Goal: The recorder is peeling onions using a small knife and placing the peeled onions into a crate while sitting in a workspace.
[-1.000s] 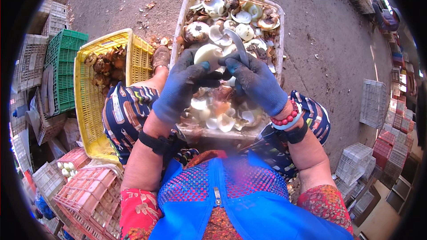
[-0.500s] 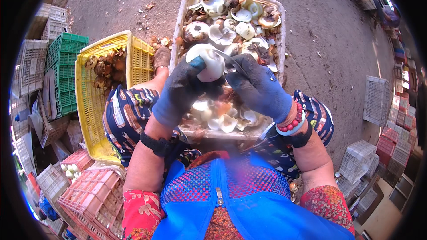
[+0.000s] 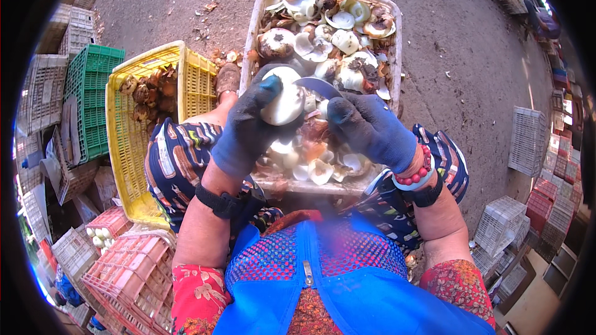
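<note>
My left hand, in a dark blue glove, is closed round a peeled white onion, its thumb lying over the top. My right hand, gloved the same way, grips a knife whose handle its fingers hide. The curved blade points left, with its tip close to the onion's upper right side; whether they touch I cannot tell. Under both hands stands a pale crate between my knees, filled with onion peels and some dirty, browned onions.
To my left a yellow crate holds brown unpeeled onions. A green crate stands beyond it. Pink crates are at lower left, one with white onions. White crates line the right side. Scraps dot the ground.
The knife has moved away from the onion's top to its right side, and more of the blade shows. My right hand has shifted slightly right; the onion has tilted in my left hand.
</note>
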Demonstrator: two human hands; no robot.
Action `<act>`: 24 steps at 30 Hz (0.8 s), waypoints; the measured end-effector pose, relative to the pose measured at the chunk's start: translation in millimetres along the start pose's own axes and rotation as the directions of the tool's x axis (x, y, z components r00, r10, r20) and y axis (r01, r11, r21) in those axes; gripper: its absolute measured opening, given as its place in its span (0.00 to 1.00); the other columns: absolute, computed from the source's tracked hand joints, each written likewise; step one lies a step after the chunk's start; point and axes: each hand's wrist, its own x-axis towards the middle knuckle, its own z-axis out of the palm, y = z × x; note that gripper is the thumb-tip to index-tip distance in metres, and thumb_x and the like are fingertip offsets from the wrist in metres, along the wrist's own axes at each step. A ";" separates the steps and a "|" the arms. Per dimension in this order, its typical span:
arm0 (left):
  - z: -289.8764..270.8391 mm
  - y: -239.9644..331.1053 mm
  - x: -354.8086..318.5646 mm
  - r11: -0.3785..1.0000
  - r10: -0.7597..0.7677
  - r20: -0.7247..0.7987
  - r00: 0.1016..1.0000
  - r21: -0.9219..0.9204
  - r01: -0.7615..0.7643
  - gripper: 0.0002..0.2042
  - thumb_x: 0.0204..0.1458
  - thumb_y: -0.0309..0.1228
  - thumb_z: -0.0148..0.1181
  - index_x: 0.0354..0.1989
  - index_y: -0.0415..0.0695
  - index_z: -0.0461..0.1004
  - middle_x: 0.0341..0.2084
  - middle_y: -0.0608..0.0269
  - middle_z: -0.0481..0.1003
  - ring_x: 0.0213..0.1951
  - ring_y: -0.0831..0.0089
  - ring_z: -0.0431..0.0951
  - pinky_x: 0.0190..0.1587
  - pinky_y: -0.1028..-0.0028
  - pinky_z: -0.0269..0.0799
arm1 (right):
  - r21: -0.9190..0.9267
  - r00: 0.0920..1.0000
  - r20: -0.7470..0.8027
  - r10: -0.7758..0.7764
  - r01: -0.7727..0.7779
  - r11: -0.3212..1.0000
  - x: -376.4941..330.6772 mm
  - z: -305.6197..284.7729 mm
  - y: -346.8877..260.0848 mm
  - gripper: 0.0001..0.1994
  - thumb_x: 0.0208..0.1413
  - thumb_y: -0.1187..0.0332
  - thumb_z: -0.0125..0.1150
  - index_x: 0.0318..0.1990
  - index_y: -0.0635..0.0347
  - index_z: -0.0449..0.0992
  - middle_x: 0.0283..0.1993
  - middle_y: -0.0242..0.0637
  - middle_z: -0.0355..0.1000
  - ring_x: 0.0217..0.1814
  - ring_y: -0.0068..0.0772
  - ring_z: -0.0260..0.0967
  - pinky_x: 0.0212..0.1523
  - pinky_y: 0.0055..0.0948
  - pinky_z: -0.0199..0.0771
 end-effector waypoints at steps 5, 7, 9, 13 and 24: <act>-1.5 -20.9 -9.8 0.972 0.100 0.072 0.992 0.207 -0.113 0.17 0.39 0.25 0.68 0.40 0.39 0.72 0.33 0.55 0.75 0.33 0.62 0.77 0.37 0.70 0.73 | -0.055 0.996 0.081 -0.024 0.028 0.998 -5.8 11.6 -17.2 0.27 0.66 0.47 0.40 0.63 0.57 0.64 0.22 0.33 0.64 0.25 0.22 0.61 0.29 0.27 0.64; 1.4 -25.3 -13.9 0.997 0.012 0.103 0.995 0.071 -0.020 0.16 0.40 0.25 0.66 0.40 0.39 0.72 0.33 0.56 0.76 0.33 0.61 0.77 0.38 0.68 0.73 | -0.021 0.993 0.122 0.000 0.002 1.000 -8.2 13.0 -13.5 0.27 0.67 0.49 0.40 0.67 0.54 0.59 0.22 0.30 0.63 0.25 0.20 0.60 0.29 0.26 0.64; -3.4 -28.0 -15.0 0.993 0.040 0.191 0.981 0.102 -0.061 0.18 0.42 0.25 0.67 0.44 0.37 0.71 0.36 0.55 0.75 0.37 0.63 0.77 0.40 0.70 0.73 | 0.186 0.970 0.223 0.093 -0.136 0.973 -10.0 13.7 -10.0 0.25 0.67 0.50 0.41 0.61 0.58 0.66 0.22 0.27 0.62 0.25 0.17 0.59 0.27 0.23 0.63; -5.0 -34.7 -25.0 0.985 0.144 0.227 0.963 0.060 -0.162 0.18 0.47 0.25 0.64 0.48 0.35 0.71 0.41 0.56 0.75 0.43 0.67 0.76 0.45 0.72 0.73 | 0.157 0.897 0.383 0.220 -0.298 0.942 -12.5 2.5 -23.8 0.24 0.65 0.47 0.43 0.46 0.60 0.73 0.20 0.24 0.59 0.23 0.15 0.57 0.23 0.21 0.60; -11.7 -11.1 0.8 0.887 0.266 0.229 0.936 0.323 -0.331 0.14 0.48 0.32 0.63 0.41 0.38 0.74 0.39 0.52 0.76 0.42 0.61 0.77 0.51 0.65 0.71 | 0.514 0.798 0.601 0.035 -0.420 0.748 -14.8 7.8 -0.4 0.23 0.63 0.48 0.48 0.23 0.56 0.67 0.15 0.26 0.59 0.14 0.16 0.55 0.15 0.18 0.53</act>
